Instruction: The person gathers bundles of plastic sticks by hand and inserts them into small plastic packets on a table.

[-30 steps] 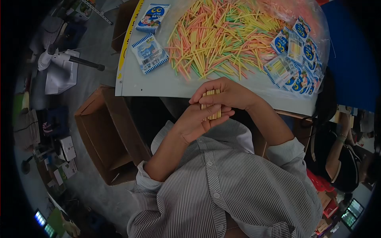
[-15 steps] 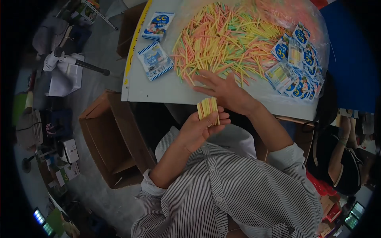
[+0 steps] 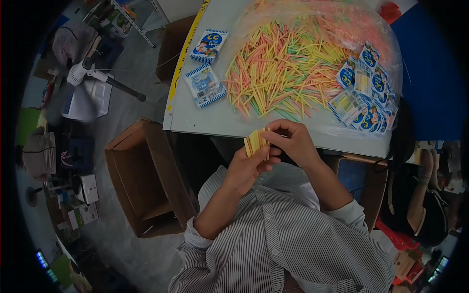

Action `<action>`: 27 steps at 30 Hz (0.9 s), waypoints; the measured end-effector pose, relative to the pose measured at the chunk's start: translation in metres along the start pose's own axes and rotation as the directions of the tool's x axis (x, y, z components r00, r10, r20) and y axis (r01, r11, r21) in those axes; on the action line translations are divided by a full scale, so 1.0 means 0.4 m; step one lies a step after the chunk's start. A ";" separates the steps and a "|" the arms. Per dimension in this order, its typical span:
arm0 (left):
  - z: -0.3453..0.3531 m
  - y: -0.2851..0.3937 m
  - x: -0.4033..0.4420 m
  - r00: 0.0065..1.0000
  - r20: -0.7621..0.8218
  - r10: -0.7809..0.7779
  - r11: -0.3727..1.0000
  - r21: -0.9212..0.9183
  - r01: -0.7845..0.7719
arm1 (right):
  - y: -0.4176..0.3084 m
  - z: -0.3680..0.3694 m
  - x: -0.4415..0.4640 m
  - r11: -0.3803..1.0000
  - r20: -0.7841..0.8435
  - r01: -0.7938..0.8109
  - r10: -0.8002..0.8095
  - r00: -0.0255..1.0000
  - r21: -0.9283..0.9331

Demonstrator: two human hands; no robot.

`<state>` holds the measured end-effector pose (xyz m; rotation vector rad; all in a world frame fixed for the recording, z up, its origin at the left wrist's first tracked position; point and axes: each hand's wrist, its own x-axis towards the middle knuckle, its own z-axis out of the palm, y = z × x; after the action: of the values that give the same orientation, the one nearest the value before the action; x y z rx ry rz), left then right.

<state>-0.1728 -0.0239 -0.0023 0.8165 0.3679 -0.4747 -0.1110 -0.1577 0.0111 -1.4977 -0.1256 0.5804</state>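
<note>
My left hand [image 3: 248, 168] is closed around a flat bundle of candy sticks [image 3: 254, 142], mostly yellow with some pink, just in front of the table edge. My right hand [image 3: 294, 141] meets the bundle from the right, thumb and fingertips pinched at its upper right edge. How many sticks those fingertips hold is hidden. Beyond the hands, a big loose pile of pink, yellow and green candy sticks [image 3: 283, 68] lies on the table, partly inside a clear plastic bag [image 3: 312, 10].
Blue and white packets [image 3: 371, 100] are heaped at the pile's right. Two more packets [image 3: 206, 85] lie to its left on the grey table [image 3: 195, 115]. An open cardboard box [image 3: 146, 180] stands on the floor at left, near a fan [image 3: 80, 73]. Another person [image 3: 415, 200] is at far right.
My right hand has come down from the pile's near edge to the bundle, its spread fingers now pinched. The left hand still holds the bundle. The whole view has shifted slightly.
</note>
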 end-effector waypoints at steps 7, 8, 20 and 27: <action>0.002 0.007 0.007 0.999 -0.028 0.034 0.999 0.004 -0.034 | 0.012 -0.002 -0.007 0.989 -0.015 0.049 -0.047 0.999 0.138; 0.000 0.005 0.010 0.999 -0.031 0.027 1.000 0.003 -0.026 | 0.008 0.000 -0.009 0.990 -0.027 0.052 -0.049 0.998 0.133; -0.019 -0.013 0.041 1.000 -0.012 0.010 0.999 0.044 -0.010 | 0.018 0.010 0.007 0.999 -0.105 0.021 -0.018 0.994 0.027; -0.031 0.007 0.048 0.999 -0.002 -0.043 0.996 -0.076 0.043 | 0.051 0.002 0.024 0.992 -0.059 0.045 -0.038 0.998 0.119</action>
<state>-0.1568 -0.0178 -0.0177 0.7372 0.4051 -0.4968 -0.1088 -0.1536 -0.0111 -1.3897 -0.0767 0.5032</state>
